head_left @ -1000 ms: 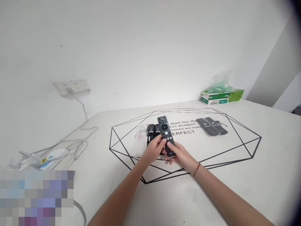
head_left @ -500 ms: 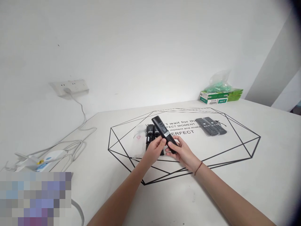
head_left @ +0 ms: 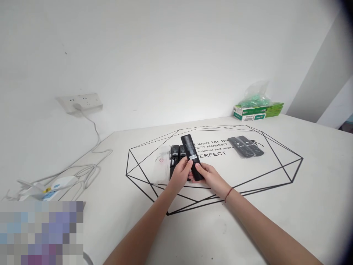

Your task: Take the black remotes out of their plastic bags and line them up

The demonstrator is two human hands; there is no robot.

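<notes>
A black remote control (head_left: pixel 189 146) is held up over the table, its back with a white label towards me. My left hand (head_left: pixel 180 172) grips its left edge, thumb close to the label. From the right, my right hand (head_left: pixel 207 174) holds the lower end, thumb pressed on the back. Behind my hands lie black remotes with their backs up (head_left: pixel 174 152), partly covered by my left hand and the held remote. A clear plastic bag (head_left: pixel 160 169) lies to the left of them. Farther right, two remotes (head_left: pixel 245 147) lie buttons up in clear wrapping.
Green and white boxes (head_left: pixel 249 112) with a plastic bag (head_left: pixel 256 96) on top stand at the back right by the wall. On the left are tangled cables (head_left: pixel 88 171), a power strip (head_left: pixel 59 186) and a wall socket (head_left: pixel 82 102). A pixelated patch hides the lower left corner.
The held remote has turned slightly more upright, its back now facing me more squarely. Both hands keep their hold and have shifted only a little. The view has moved slightly.
</notes>
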